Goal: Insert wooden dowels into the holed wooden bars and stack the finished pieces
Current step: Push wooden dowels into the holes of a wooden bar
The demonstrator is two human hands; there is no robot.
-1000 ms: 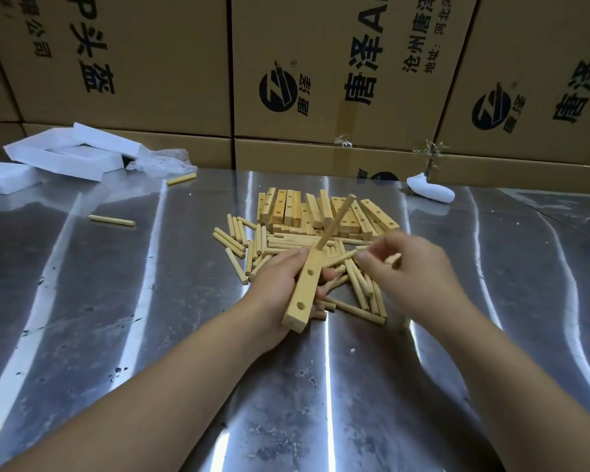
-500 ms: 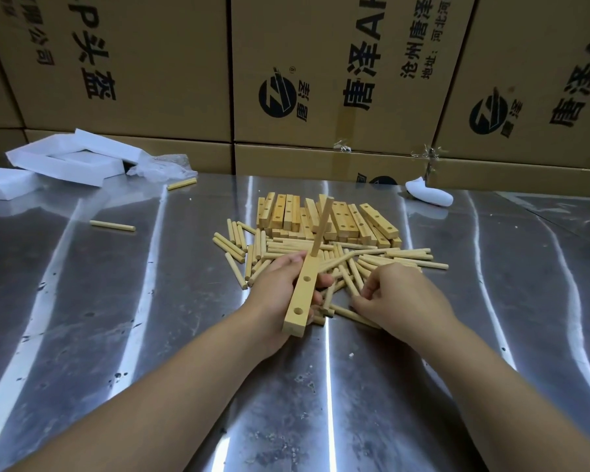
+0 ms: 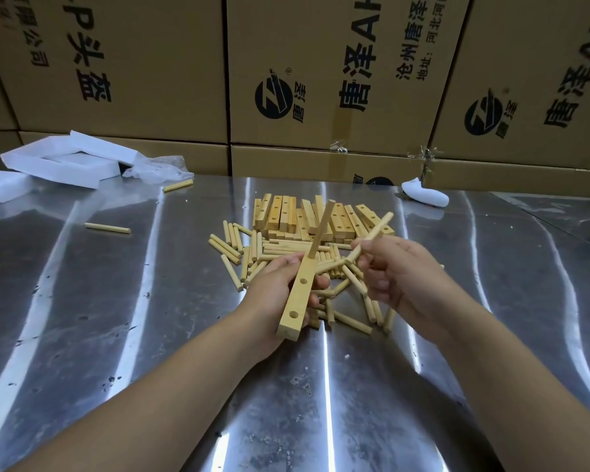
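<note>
1 dowel (image 3: 375,233) newly aloft; 1 bar (image 3: 297,301)

The left hand (image 3: 273,287) grips a holed wooden bar (image 3: 295,299) tilted above a shiny metal table (image 3: 116,335); 1 dowel (image 3: 321,229) stands in its far hole, and 2 holes nearer the camera are bare. The right hand (image 3: 402,277) pinches a second dowel (image 3: 372,236) just beside it. Loose dowels (image 3: 252,253) and stacked bars (image 3: 286,216) lie behind, before cardboard boxes (image 3: 321,69).
</note>
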